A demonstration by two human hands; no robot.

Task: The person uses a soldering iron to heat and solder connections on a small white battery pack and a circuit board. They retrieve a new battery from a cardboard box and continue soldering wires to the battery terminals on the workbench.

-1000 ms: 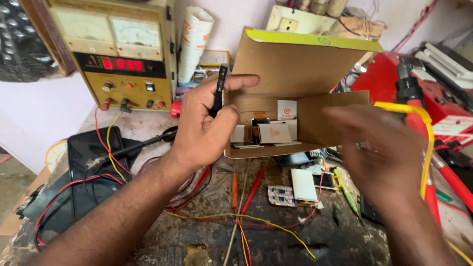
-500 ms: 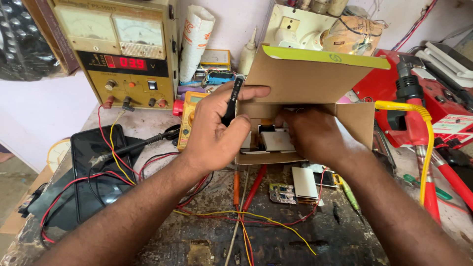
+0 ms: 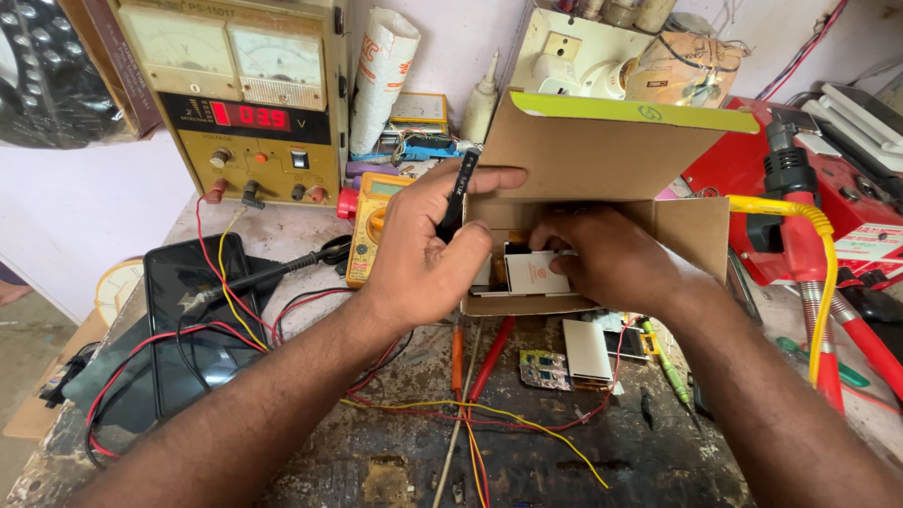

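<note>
Open cardboard box (image 3: 602,150) sits centre frame, tipped toward the camera, its flap with a green edge raised at upper centre. Left hand (image 3: 423,249) grips the box's left wall, thumb across the front, fingers (image 3: 489,177) curled over the top edge; a black pen-like tool (image 3: 458,193) is pinched between those fingers and stands roughly upright against the box edge. Right hand (image 3: 611,254) is inside the box opening, fingers bent down onto a small white card (image 3: 534,271) standing in the box; can't tell whether they actually pinch it or only touch it.

Below the box on the dark bench (image 3: 395,461): a small circuit board (image 3: 538,369) just beside a white flat part (image 3: 588,350), plus loose red and yellow wires. Yellow multimeter (image 3: 369,226) lies left of the left hand. Bench power supply (image 3: 240,103) with red digit display stands upper left. Black phone (image 3: 193,329) lies at lower left under wires. Red power tool (image 3: 800,198) at right edge.
</note>
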